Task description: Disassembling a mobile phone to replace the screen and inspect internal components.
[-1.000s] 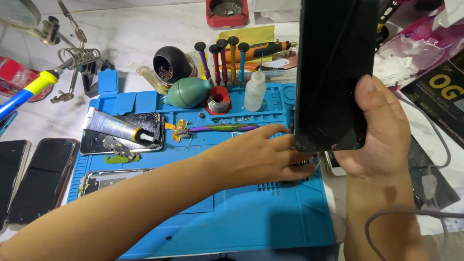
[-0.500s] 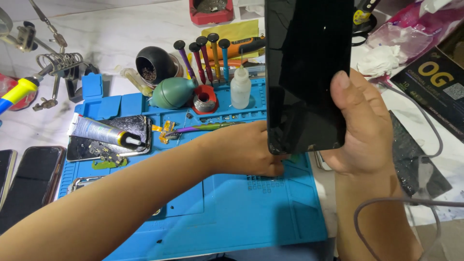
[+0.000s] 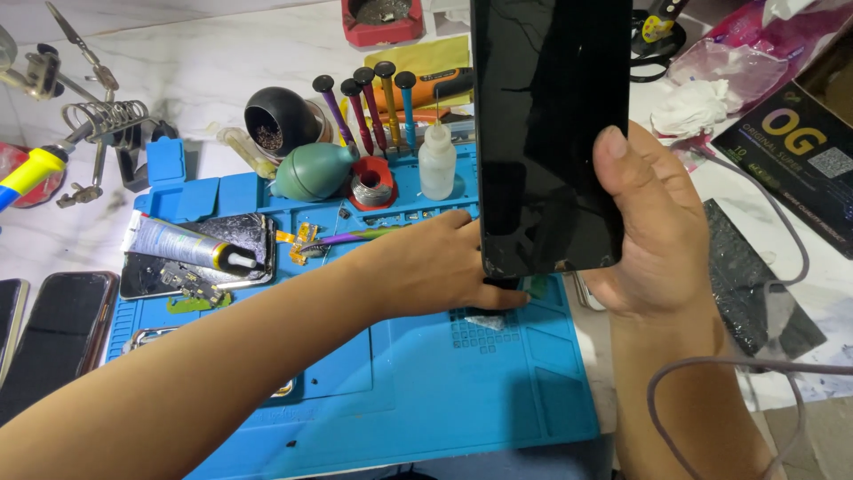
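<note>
A flat black glossy phone screen panel [image 3: 551,133] is held upright at upper centre-right of the frame, gripped along its right edge by the right hand [image 3: 653,231], thumb pressed on the glass face, fingers wrapped behind. The left hand [image 3: 435,267] is reached across from lower left to the panel's bottom edge, fingers curled at something small and dark there; exactly what is pinched cannot be told, as the panel hides the fingertips. Both are over the blue silicone repair mat [image 3: 444,391] filling the lower centre.

Judgement: the bottom edge is best worked with the panel kept steady and vertical, grip pressure kept on the edges rather than the glass, and any pull made slowly and in line with the panel.

Behind, at upper centre: a small white squeeze bottle [image 3: 436,164], a green rubber air blower [image 3: 308,173], a row of coloured-handled screwdrivers [image 3: 369,102]. At centre-left, a grey adhesive tube [image 3: 191,246] lies on a cracked panel.
</note>
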